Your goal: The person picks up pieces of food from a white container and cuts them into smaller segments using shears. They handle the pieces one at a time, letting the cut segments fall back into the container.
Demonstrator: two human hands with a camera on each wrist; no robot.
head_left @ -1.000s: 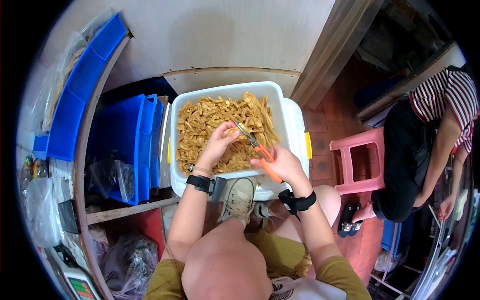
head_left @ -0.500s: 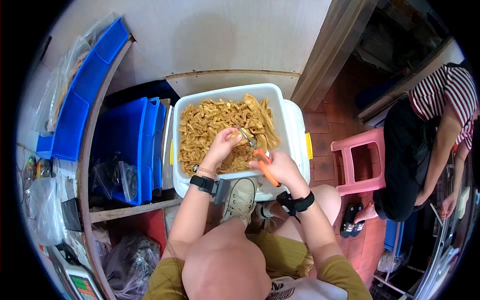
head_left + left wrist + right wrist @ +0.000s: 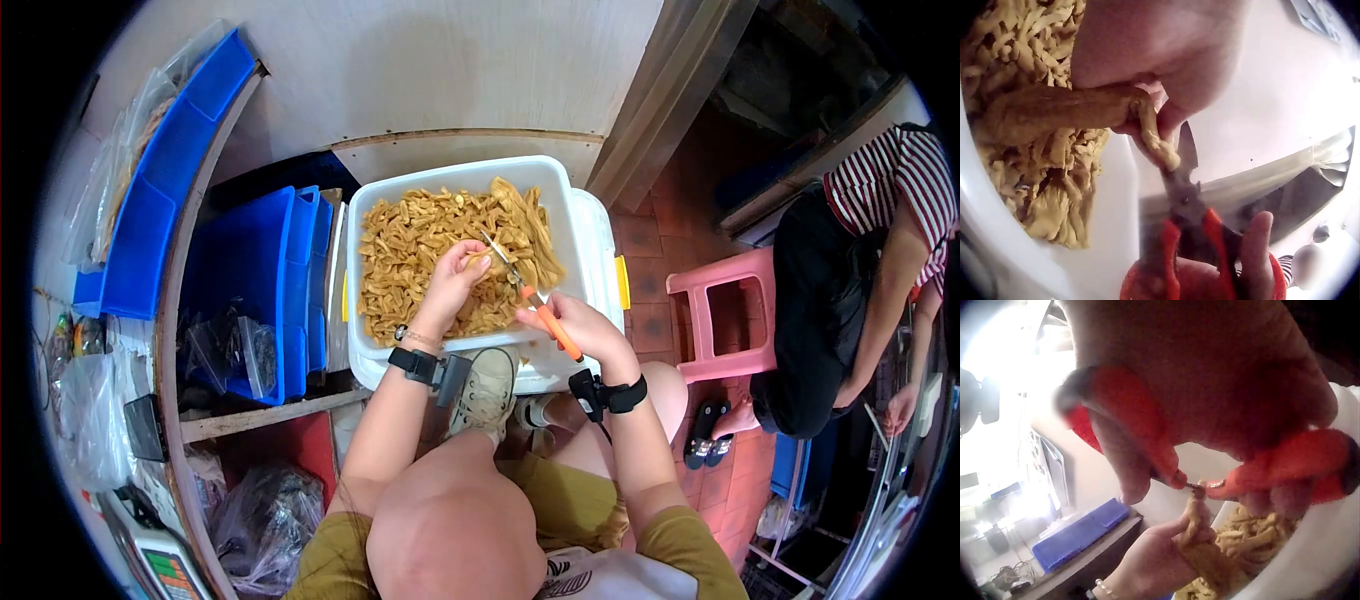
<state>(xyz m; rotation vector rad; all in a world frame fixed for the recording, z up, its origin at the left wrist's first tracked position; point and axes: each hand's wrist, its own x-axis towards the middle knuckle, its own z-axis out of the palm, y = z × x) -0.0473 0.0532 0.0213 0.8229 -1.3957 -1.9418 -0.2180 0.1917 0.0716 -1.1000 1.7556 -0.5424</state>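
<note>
In the head view my left hand (image 3: 456, 282) is over a white tub (image 3: 455, 174) filled with yellow-brown wrinkled strips (image 3: 400, 280). It pinches one long, limp strip (image 3: 1054, 112), whose thin end pokes out past the fingertips. My right hand (image 3: 585, 328) grips orange-handled scissors (image 3: 548, 318), with fingers through the handle loops. In the left wrist view the metal blades (image 3: 1189, 147) are at that thin end, and the handles stand apart. Part of one blade is hidden behind the strip.
Wider, uncut-looking pieces (image 3: 530, 235) lie at the tub's right side. A white lid (image 3: 598, 250) with a yellow clip shows beyond. Blue bins (image 3: 240, 290) stand at the left. A pink stool (image 3: 725, 310) is at the right, beside a seated person in a striped top (image 3: 880, 190).
The scissors and right hand have shifted slightly to the right, and the handles now look more in line from above. The left hand still pinches at the blades.
</note>
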